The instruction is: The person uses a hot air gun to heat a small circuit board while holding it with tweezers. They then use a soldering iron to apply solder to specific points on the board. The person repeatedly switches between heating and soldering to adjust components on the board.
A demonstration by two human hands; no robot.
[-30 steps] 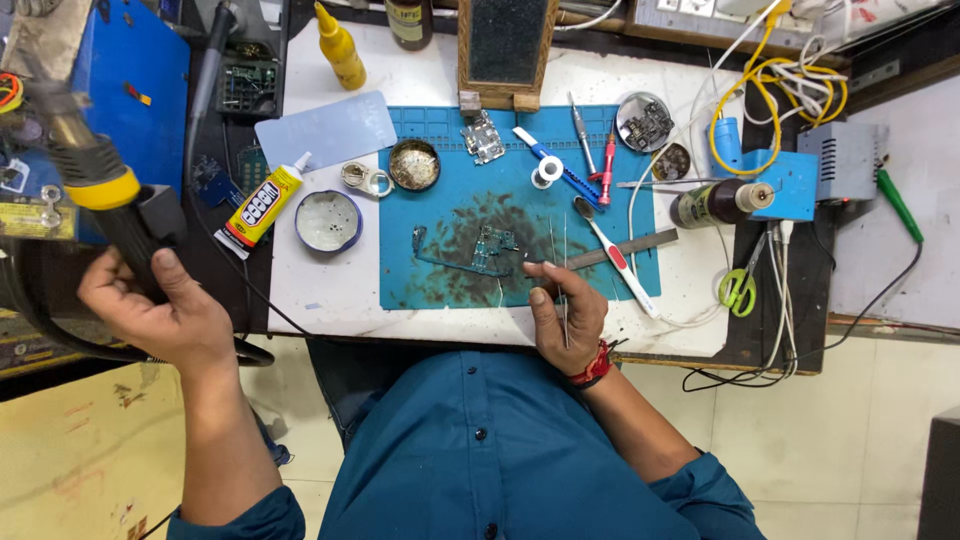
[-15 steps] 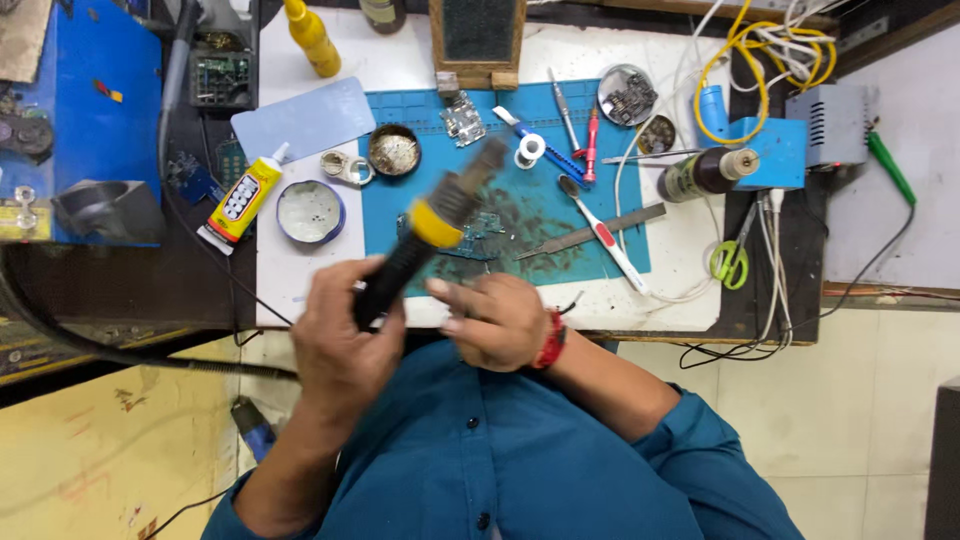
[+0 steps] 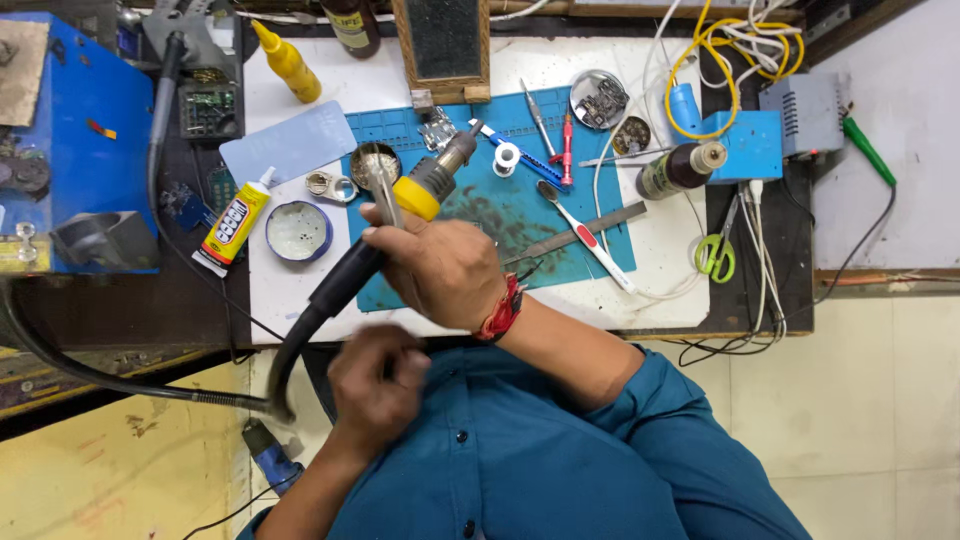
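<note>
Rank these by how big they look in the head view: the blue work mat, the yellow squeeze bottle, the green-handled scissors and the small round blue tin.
1. Blue work mat, by far.
2. Yellow squeeze bottle.
3. Green-handled scissors and small round blue tin look too alike to separate.

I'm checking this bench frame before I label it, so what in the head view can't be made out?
- Work piece on the blue mat: hidden under the right hand.
- Left hand: motion-blurred, so its grip can't be told.
- Right hand's fingers: whether tweezers and hot-air tool share one grip is unclear.
- Round tin: contents too small.
- Blue box: cut off by the left edge.
</note>
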